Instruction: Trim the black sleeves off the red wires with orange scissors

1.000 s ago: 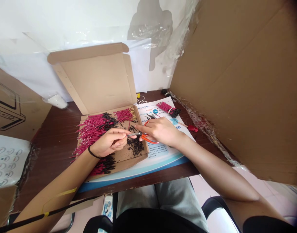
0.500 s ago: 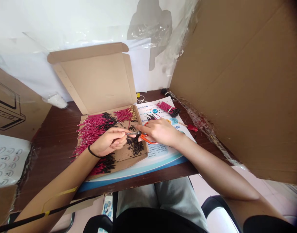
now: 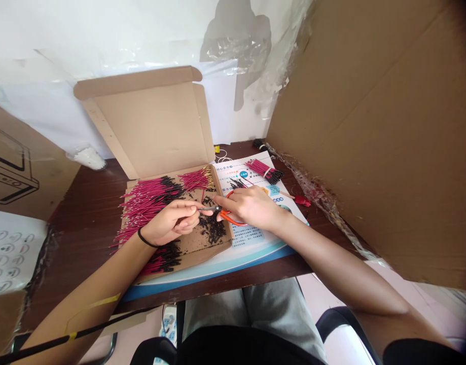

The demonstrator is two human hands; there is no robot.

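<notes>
Orange-handled scissors (image 3: 233, 218) are gripped in my right hand (image 3: 251, 205), its fingers around the loops. The blades point left and reach the fingertips of my left hand (image 3: 175, 220). Those fingers are pinched together on something too small to make out. Both hands are over an open cardboard box (image 3: 190, 247). Inside it on the left lie many red wires (image 3: 139, 208) with black ends, partly hidden by my left hand. Black cut scraps (image 3: 213, 230) are scattered on the box floor beneath the scissors. A smaller group of red wires (image 3: 192, 180) with brass-coloured tips lies at the back.
A banded bundle of red wires (image 3: 261, 170) rests on a printed sheet (image 3: 255, 243) right of the box. Near it lies a red-handled tool (image 3: 301, 201). The raised lid (image 3: 152, 126) stands behind; a large cardboard panel (image 3: 369, 126) walls off the right side.
</notes>
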